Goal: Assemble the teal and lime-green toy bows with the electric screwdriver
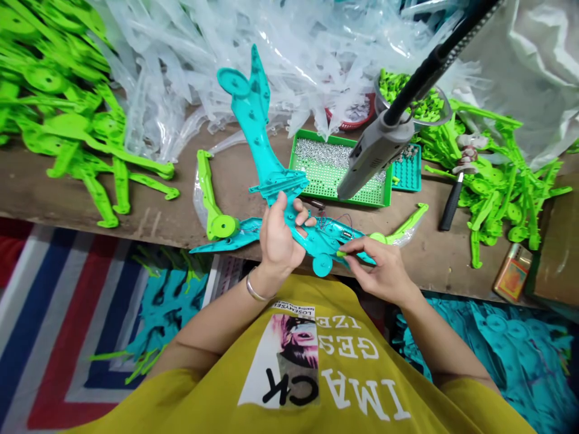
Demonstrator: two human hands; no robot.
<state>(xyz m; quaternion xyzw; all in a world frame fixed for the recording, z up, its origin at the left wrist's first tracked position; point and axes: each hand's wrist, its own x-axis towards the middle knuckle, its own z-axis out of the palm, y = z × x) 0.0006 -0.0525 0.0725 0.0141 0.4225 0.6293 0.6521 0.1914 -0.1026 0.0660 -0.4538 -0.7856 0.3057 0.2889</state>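
Observation:
My left hand is wrapped round a long turquoise plastic shell half, which it holds tilted above the bench. A small bright green plastic piece is pinched in my right hand, at the lower end of that shell beside its round tab. Behind my hands lies a second turquoise shell half with thin wires and a small metal part in it. Green arms with clear plastic, one on the left and one on the right, are at its two ends.
An electric screwdriver hangs over a green tray of screws. Green parts heap at left, more at right. Clear plastic parts cover the back. A black-handled tool and a lighter lie at right.

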